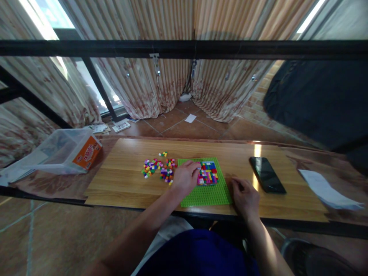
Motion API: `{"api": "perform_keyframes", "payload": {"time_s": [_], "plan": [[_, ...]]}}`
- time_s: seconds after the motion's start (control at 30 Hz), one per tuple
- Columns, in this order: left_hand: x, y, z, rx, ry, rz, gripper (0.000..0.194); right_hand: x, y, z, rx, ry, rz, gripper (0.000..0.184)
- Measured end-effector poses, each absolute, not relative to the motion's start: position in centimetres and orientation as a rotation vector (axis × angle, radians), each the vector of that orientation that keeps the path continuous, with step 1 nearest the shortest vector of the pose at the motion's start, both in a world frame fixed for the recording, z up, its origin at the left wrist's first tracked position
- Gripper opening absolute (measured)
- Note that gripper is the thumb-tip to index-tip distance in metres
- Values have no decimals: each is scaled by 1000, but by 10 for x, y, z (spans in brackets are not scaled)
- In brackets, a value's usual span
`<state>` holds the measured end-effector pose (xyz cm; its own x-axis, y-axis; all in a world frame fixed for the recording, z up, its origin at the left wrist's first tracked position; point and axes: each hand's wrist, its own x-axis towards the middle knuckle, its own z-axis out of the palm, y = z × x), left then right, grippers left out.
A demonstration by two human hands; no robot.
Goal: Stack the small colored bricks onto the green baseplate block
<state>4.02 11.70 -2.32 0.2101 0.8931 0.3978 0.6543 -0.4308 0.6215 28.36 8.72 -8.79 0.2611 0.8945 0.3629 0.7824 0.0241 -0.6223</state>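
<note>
A green studded baseplate (205,198) lies on the wooden board, carrying a many-coloured rectangle of small toy bricks (208,174). My left hand (185,178) reaches over the plate's left part, its fingers drawn together at the rectangle's left edge. What its fingertips pinch is too small and too covered to make out; the hand hides that side of the bricks. To the left of this hand lies a loose scatter of small coloured bricks (155,166). Resting on the board just off the plate's right edge, my right hand (245,197) is loosely curled, with no object showing in it.
A black phone (267,174) lies to the right of my right hand. Farther right is a white paper (329,188). A clear plastic box (67,151) with an orange label stands at the far left. A dark metal rail (178,50) crosses beyond the wooden board (115,180).
</note>
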Motion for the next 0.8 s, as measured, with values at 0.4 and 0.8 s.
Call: {"api": "perform_keyframes", "payload": {"time_s": [0.4,0.8], "plan": [[58,121,-31,2240,1763,930,10,282,87,-86,-1753,-1508,240,31],[60,127,-26,2226,1692,879,7,284,87,-87,-1754,-1519,221,34]]}}
